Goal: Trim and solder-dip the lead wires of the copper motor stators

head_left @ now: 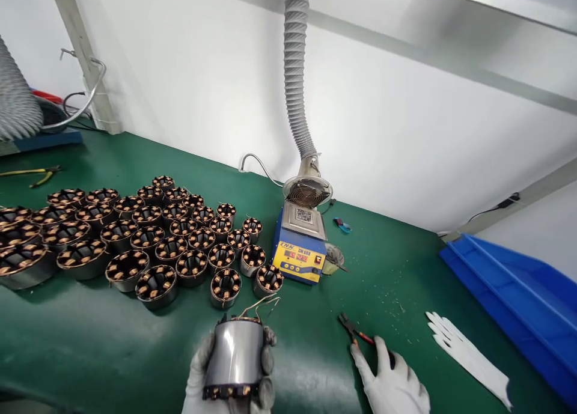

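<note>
A motor stator (235,351), with a smooth grey metal shell, copper windings and loose wire ends at its top, is in my gloved left hand (265,372). My left fingers wrap its right side and my palm is on its left. Lower right, my gloved right hand (392,378) is on the handles of a pair of cutting pliers (348,325), thumb on one handle and index finger over the other. The pliers' dark jaws point away from me, low over the green bench. Several more stators (156,286) stand upright to the left, copper coils showing inside.
A blue and yellow soldering pot (297,261) with a lit display stands mid-bench under a fume hose (296,59). A white glove (469,357) and blue bins (514,306) lie right. Yellow-handled pliers (42,175) rest far left. Wire scraps dot the green bench (383,264).
</note>
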`<state>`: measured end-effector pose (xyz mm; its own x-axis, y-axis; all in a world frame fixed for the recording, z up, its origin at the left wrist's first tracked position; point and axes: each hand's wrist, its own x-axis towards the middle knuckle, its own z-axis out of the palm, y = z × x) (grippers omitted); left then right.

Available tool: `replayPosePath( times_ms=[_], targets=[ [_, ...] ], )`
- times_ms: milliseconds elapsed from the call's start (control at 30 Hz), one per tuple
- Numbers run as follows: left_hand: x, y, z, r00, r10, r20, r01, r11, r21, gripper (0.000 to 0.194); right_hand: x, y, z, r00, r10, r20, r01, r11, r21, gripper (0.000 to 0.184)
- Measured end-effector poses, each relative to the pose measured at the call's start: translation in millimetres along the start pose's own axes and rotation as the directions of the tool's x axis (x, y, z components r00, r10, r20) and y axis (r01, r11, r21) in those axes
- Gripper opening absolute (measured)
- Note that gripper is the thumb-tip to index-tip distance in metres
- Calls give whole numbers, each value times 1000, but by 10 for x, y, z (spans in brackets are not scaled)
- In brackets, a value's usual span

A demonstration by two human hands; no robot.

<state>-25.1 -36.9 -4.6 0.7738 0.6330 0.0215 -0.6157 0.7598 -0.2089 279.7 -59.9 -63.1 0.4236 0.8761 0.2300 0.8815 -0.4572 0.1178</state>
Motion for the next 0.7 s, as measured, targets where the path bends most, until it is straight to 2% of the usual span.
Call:
replayPosePath(
  times_ms=[100,200,233,300,367,400,467,533,600,700],
  targets=[
    [41,7,43,999,31,-15,-31,999,-17,53,-52,-159,17,989,-33,142,29,999,31,42],
    [51,-24,52,998,15,-63,-15,1000,-3,56,-104,-419,-16,989,15,144,-60,948,313,30],
    [39,-37,45,996,-2,-84,4,1000,13,57,-130,-510,-51,991,24,135,-82,890,448,29],
    [-2,-60,15,989,-25,-144,33,998,52,58,-197,-681,-177,986,-15,166,-110,691,715,30],
    [-58,-69,-31,975,-18,-223,43,993,110,62,-276,-831,-364,961,-156,228,-128,480,868,34],
    [-89,-67,-58,966,-1,-258,40,988,148,63,-312,-895,-464,941,-246,232,-110,427,897,34],
    [-154,-44,-113,952,63,-298,8,973,230,60,-364,-997,-640,891,-417,180,6,405,914,30],
    [-222,2,-166,937,167,-306,-68,949,308,48,-389,-1065,-749,848,-523,89,170,427,888,32],
    [-290,59,-212,915,272,-298,-150,915,376,38,-396,-1105,-787,834,-550,37,270,466,843,40],
    [-369,124,-259,875,381,-297,-231,870,436,35,-397,-1135,-781,856,-516,15,301,522,798,43]
  ],
)
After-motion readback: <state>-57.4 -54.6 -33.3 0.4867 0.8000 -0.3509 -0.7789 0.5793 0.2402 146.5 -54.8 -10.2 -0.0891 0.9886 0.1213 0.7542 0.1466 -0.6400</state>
